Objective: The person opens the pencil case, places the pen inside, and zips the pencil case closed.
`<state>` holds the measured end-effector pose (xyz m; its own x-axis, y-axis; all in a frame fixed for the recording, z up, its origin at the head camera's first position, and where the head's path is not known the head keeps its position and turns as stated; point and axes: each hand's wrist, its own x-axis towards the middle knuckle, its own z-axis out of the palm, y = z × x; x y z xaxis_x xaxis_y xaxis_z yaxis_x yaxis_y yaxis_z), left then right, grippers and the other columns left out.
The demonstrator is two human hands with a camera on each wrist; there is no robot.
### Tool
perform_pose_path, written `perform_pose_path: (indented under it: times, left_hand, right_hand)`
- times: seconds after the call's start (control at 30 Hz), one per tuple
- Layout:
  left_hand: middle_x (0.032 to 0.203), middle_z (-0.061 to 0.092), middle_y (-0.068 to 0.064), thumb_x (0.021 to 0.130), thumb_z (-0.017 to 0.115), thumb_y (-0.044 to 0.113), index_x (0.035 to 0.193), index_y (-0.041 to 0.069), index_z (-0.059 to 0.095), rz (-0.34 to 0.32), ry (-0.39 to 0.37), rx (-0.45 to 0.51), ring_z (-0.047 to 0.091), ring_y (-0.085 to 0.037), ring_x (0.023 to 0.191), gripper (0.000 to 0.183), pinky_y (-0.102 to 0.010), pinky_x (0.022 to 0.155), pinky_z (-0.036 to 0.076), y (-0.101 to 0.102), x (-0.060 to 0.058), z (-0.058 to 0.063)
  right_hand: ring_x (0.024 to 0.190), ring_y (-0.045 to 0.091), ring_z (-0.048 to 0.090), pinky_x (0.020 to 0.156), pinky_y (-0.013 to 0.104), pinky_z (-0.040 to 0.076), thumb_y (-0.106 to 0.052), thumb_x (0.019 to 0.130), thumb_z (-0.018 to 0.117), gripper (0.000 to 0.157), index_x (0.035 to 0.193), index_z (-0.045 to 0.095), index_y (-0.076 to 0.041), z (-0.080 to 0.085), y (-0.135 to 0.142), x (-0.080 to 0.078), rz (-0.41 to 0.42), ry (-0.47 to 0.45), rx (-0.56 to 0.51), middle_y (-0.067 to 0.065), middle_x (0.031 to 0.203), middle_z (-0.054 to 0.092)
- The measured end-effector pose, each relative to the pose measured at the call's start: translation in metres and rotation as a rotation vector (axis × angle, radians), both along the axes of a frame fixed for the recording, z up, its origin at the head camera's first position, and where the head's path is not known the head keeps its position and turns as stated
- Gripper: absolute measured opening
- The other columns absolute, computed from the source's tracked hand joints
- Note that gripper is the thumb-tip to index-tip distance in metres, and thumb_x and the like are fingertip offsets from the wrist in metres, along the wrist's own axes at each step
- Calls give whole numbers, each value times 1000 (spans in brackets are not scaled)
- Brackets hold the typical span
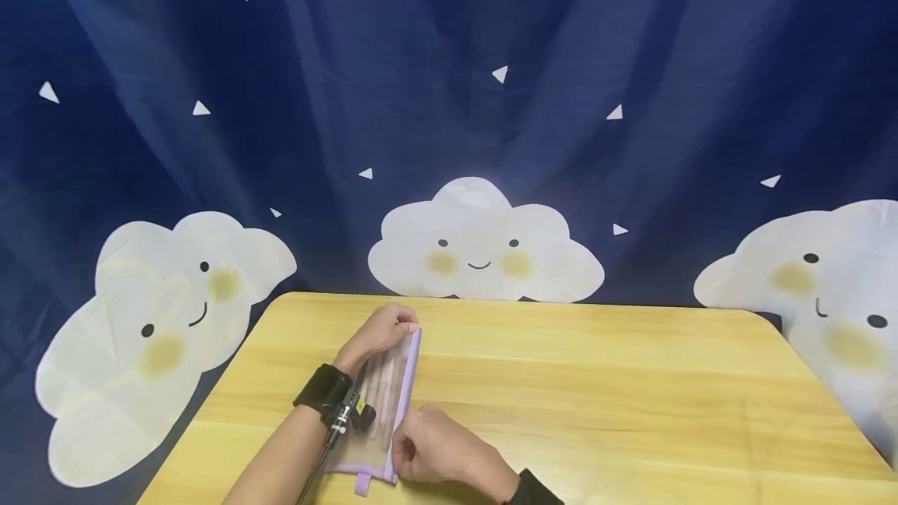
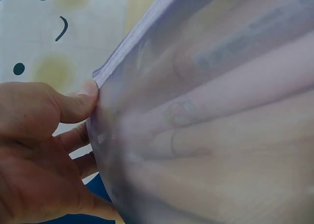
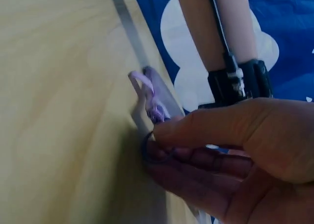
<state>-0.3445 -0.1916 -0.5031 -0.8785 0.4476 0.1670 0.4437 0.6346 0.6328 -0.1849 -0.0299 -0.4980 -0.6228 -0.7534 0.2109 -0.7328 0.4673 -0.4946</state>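
Observation:
A see-through mesh zipper pouch (image 1: 375, 404) with lilac edging stands tilted on its side at the left of the table, several long slim things showing through it. At its far corner my left hand (image 1: 382, 330) pinches the lilac zipper edge between thumb and fingers; the left wrist view shows the mesh (image 2: 206, 111) from close up. My right hand (image 1: 438, 446) is at the near end of that edge, thumb and forefinger pinching the zipper pull, with a dark loop (image 3: 156, 161) hanging by the fingertips. A lilac fabric tab (image 1: 362, 484) sticks out at the near end.
The light wooden table (image 1: 631, 396) stretches away to the right. Behind it hangs a dark blue curtain (image 1: 435, 37) printed with smiling clouds. A black wrist strap (image 1: 324, 390) with a small camera and cable sits close over the pouch.

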Motion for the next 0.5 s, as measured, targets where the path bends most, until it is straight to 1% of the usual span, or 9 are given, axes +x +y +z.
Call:
perform_pose_path:
  times: [0.07, 0.17, 0.2, 0.27, 0.33, 0.37, 0.4, 0.5]
  left_hand:
    - [78, 67, -5, 91, 62, 3, 79, 6, 72, 10, -7, -4, 56, -18, 72, 15, -38, 68, 49, -2, 0, -2]
    - [82, 70, -6, 92, 63, 7, 85, 5, 74, 27, -32, -7, 59, -20, 75, 14, -40, 71, 52, -3, 1, -4]
    - [86, 71, -8, 93, 63, 8, 88, 4, 74, 29, -44, -2, 61, -22, 78, 13, -43, 73, 53, -3, 3, -5]
    - [96, 72, -14, 95, 60, 11, 98, 0, 74, 19, -39, -3, 64, -29, 88, 17, -49, 81, 54, -6, 6, -5]
    - [109, 69, -20, 98, 57, 14, 110, -4, 70, 10, -20, -11, 63, -36, 102, 25, -55, 91, 50, -14, 12, -4]
    - [116, 67, -24, 100, 55, 15, 116, -6, 67, 2, -5, -19, 59, -40, 110, 29, -58, 96, 47, -19, 16, -2]
    - [123, 63, -26, 101, 52, 16, 121, -7, 64, -4, 9, -35, 55, -42, 116, 32, -60, 100, 43, -25, 20, -1]
    - [137, 51, -30, 105, 47, 20, 132, -6, 57, 0, 55, -86, 44, -47, 128, 39, -64, 106, 33, -46, 34, 3]
  right_hand:
    - [53, -8, 42, 50, 3, 39, -1, 68, 75, 19, 60, 68, -17, 0, -1, -1, -11, -24, 19, -17, 54, 52]
    - [56, -8, 47, 52, 4, 43, -5, 73, 77, 13, 68, 71, -15, 0, 2, -5, -24, -111, 10, -17, 60, 56]
    - [59, -8, 50, 54, 5, 46, -7, 75, 77, 9, 73, 73, -15, 0, 6, -6, -30, -142, -10, -17, 64, 60]
    - [67, -5, 57, 62, 9, 51, -12, 81, 75, 3, 85, 75, -12, 0, 18, -12, -59, -207, -72, -13, 74, 66]
    - [80, 2, 64, 74, 19, 57, -16, 88, 71, 14, 99, 74, -9, 3, 36, -20, -119, -242, -140, -5, 89, 72]
    - [88, 6, 65, 80, 25, 58, -18, 91, 68, 20, 106, 72, -7, 4, 46, -24, -157, -242, -171, -1, 98, 73]
    - [97, 11, 65, 86, 31, 57, -21, 93, 66, 26, 113, 70, -5, 4, 58, -29, -198, -223, -201, 2, 106, 72]
    - [115, 22, 59, 99, 45, 50, -26, 94, 66, 40, 127, 62, -4, 3, 94, -40, -354, -123, -246, 10, 126, 65]
